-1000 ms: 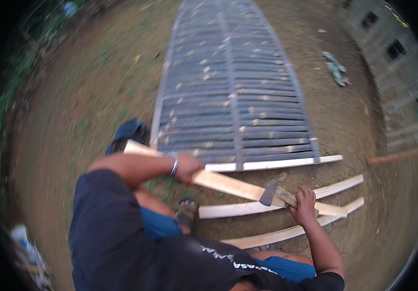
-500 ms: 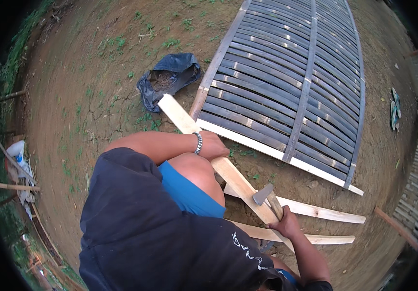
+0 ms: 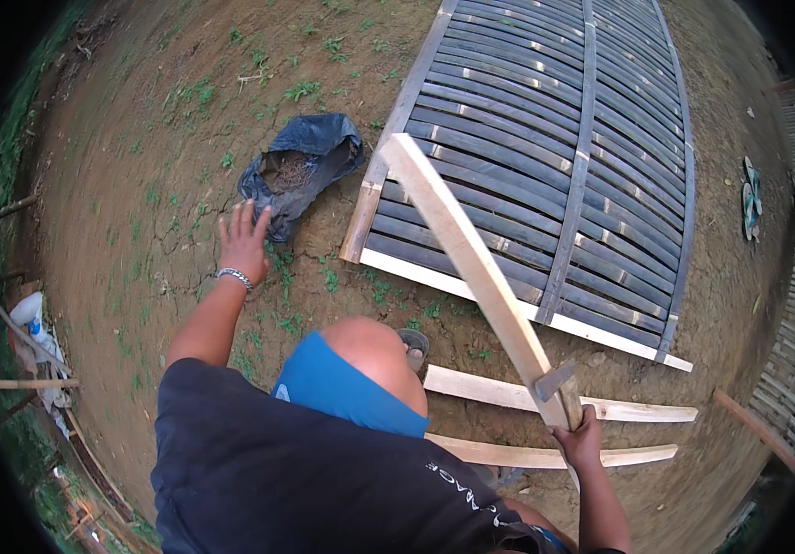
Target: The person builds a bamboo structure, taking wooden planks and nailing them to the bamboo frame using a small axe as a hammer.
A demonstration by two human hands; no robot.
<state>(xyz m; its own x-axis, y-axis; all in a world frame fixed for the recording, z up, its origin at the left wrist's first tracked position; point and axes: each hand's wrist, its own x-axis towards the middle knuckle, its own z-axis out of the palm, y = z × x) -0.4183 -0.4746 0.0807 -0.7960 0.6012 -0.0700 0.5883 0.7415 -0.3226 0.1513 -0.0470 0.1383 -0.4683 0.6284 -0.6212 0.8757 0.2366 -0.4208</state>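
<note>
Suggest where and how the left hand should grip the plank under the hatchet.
Probably mid-length on the plank, the left hand coming from its left and wrapping across the narrow width. That stretch is bare, while the hatchet and right hand crowd the near end; the far end slants away over the slatted panel.

Your pale, long plank (image 3: 471, 249) slants forward and leftward from your right hand (image 3: 582, 437), its far end free. That same hand grips your hatchet (image 3: 554, 380), its wooden handle lying along the plank's near part and its grey head over the wood. The bag (image 3: 324, 136), black, crumpled and open-mouthed with brown bits inside, sits on the ground (image 3: 139, 166) near your spread left hand (image 3: 245, 249).
</note>
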